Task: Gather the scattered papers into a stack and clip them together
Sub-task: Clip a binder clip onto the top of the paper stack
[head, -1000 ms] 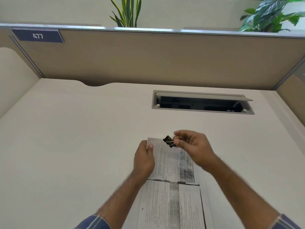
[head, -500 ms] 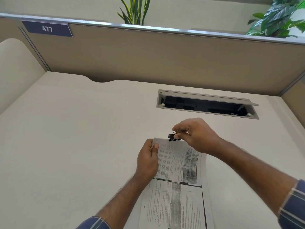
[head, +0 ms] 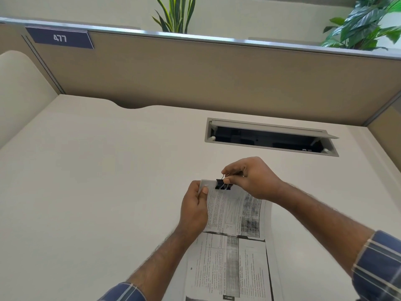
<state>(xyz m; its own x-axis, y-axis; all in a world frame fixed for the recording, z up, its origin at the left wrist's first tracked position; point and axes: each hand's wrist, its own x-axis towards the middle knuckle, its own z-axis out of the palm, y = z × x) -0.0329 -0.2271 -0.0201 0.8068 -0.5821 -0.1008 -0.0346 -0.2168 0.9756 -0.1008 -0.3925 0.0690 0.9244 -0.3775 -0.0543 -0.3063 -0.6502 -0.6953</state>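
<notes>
— What do you have on the head camera?

— I see the stack of printed papers (head: 236, 216) lying on the cream desk (head: 97, 181), its far end lifted a little off the surface. My left hand (head: 195, 210) grips the far left corner of the stack, thumb on top and fingers curled underneath, so that hand is clamped on the paper.

— And the clip?

— A black binder clip (head: 223, 184) sits on the far edge of the stack, just right of the left thumb. My right hand (head: 251, 178) pinches its wire handles between thumb and fingertips; the fingers are closed on the clip, not spread. I can't tell how far the clip's mouth has gone over the sheets, because the thumb covers part of it.

— How do the sheets look?

— The top page is dense print with dark smudged blocks on its right side. A dark line crosses the stack midway, and the near half runs off the bottom of the view.

— Anything else around?

— An open cable hatch (head: 271, 136) is set in the desk beyond the hands, well apart from the paper. Behind it stands a tan partition (head: 217, 79) carrying a blue plate marked 477 (head: 59, 38), with two leafy plants (head: 175, 14) above its rim. Blue plaid sleeves (head: 377, 266) show at both forearms.
</notes>
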